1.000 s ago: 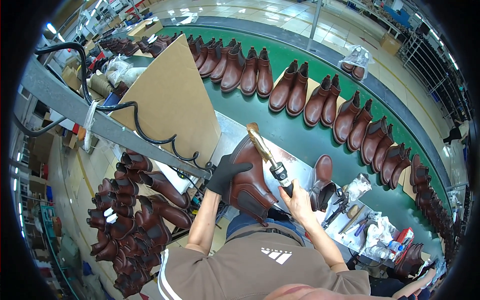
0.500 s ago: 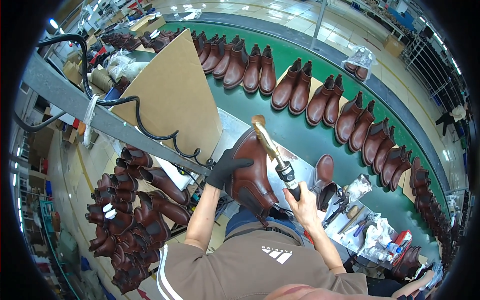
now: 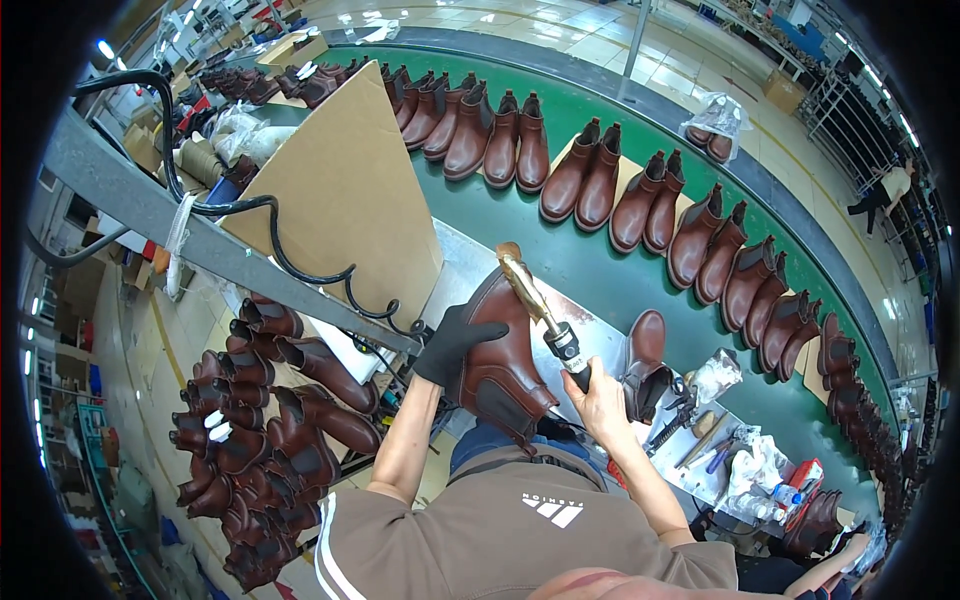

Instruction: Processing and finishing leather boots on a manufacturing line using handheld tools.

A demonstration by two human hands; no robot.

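A brown leather ankle boot (image 3: pixel 500 345) with dark elastic side panels is held in front of my body, its toe pointing away from me. My left hand (image 3: pixel 452 345), in a black glove, grips the boot from its left side, thumb across the upper. In my bare right hand (image 3: pixel 598 402) is a hot air gun (image 3: pixel 563 342) with a black handle and a long brassy nozzle. The flared nozzle tip lies over the boot's toe end; whether it touches the leather I cannot tell. Another brown boot (image 3: pixel 646 345) rests on the metal bench just right of the hot air gun.
Pairs of brown boots (image 3: pixel 580 180) line a curved green conveyor (image 3: pixel 560 245) beyond the bench. A cardboard sheet (image 3: pixel 340 190) and a grey metal beam (image 3: pixel 250 255) stand at left, above heaped boots (image 3: pixel 260 440). Tools and bottles (image 3: pixel 755 505) lie at right, near another person's arm (image 3: pixel 830 565).
My right hand and the hot air gun have shifted slightly left and toward me, bringing the nozzle over the boot's toe. The boot stays in my left hand, almost unmoved.
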